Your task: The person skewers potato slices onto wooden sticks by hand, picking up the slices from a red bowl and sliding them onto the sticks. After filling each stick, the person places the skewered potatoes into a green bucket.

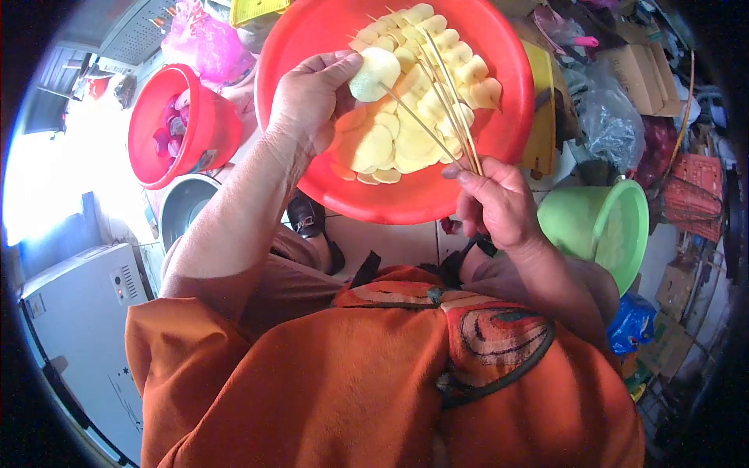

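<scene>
Between the thumb and fingers of my left hand (312, 93) is a pale yellow slice (376, 74), held over a large red basin (359, 204). My right hand (499, 199) grips several thin wooden skewers (451, 93) near their lower ends. One skewer slants toward the left and its tip meets the slice; the others point up and away. Many loose round slices (390, 144) lie in the basin below. Behind them, overlapping slices on skewers (460, 54) are laid in rows against the far right side of the basin.
A red bucket (218, 129) with purple-red pieces (172, 129) stands at the left, beside a grey-green bucket (175, 207). Pink plastic bags (203, 43) sit behind. At the right are a green bucket (577, 222), a yellow crate (538, 109), a cardboard box (644, 78) and clear plastic (612, 121).
</scene>
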`<state>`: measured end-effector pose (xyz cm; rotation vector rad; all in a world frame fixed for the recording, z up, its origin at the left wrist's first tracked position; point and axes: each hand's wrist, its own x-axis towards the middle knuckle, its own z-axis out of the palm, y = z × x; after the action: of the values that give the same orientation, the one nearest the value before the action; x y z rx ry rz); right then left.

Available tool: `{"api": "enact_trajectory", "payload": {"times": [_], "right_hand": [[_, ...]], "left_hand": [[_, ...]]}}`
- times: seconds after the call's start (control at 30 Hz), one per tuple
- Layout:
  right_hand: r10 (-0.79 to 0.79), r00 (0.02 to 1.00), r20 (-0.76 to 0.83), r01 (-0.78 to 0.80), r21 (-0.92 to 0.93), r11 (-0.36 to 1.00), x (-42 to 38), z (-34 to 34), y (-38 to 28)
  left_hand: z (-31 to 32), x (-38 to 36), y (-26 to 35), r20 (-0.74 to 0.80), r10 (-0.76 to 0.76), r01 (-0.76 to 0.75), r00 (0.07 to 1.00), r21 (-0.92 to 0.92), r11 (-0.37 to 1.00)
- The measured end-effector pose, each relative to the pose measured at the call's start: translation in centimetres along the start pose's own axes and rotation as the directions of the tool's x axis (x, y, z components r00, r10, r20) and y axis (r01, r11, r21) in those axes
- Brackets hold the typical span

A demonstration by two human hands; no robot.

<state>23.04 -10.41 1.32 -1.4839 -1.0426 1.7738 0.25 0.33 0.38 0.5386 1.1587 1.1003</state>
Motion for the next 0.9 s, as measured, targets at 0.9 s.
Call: {"api": "enact_trajectory", "payload": {"times": [0.9], "right_hand": [[-0.071, 0.994, -0.083, 0.077, 0.079, 0.994, 0.7, 0.6, 0.3]], "left_hand": [[0.5, -1.1, -0.9, 0.181, -0.126, 0.096, 0.975, 0.163, 0.982]]}}
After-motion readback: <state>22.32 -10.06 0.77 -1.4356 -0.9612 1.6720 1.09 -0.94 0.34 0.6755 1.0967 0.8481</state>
